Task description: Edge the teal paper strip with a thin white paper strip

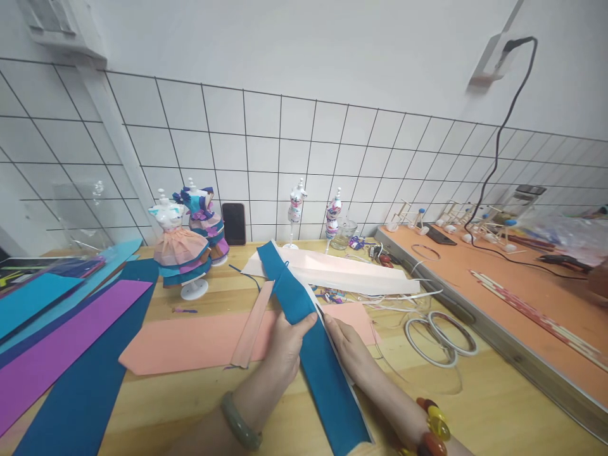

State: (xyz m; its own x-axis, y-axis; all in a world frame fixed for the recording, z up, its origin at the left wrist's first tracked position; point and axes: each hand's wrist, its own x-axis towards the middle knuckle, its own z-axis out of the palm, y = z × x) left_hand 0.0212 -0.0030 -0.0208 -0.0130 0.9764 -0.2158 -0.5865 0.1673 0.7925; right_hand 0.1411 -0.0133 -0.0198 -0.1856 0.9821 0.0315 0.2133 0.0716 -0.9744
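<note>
A long blue strip point(325, 373) is slanting across the middle of the wooden table point(156, 411), its near end pointing toward the wearer. The left hand point(285, 345) is gripping its left side, thumb pressing on top and the other fingers curling beneath. The right hand point(349, 345) is pinching narrowly along the white edge point(315, 300) on the strip's right; whether that is a fold or a separate layer, I can't quite tell. Beneath the hands, a wide peach sheet point(180, 342) is lying flat, with a narrow peach strip point(251, 332) crossing it. Farther back, a pale pink piece point(361, 272) is stretching rightward. Two overlapping white rings point(441, 363) are resting right of the right hand. At the back left, two dressed miniature mannequins point(178, 247) are standing near a phone point(234, 223).
</note>
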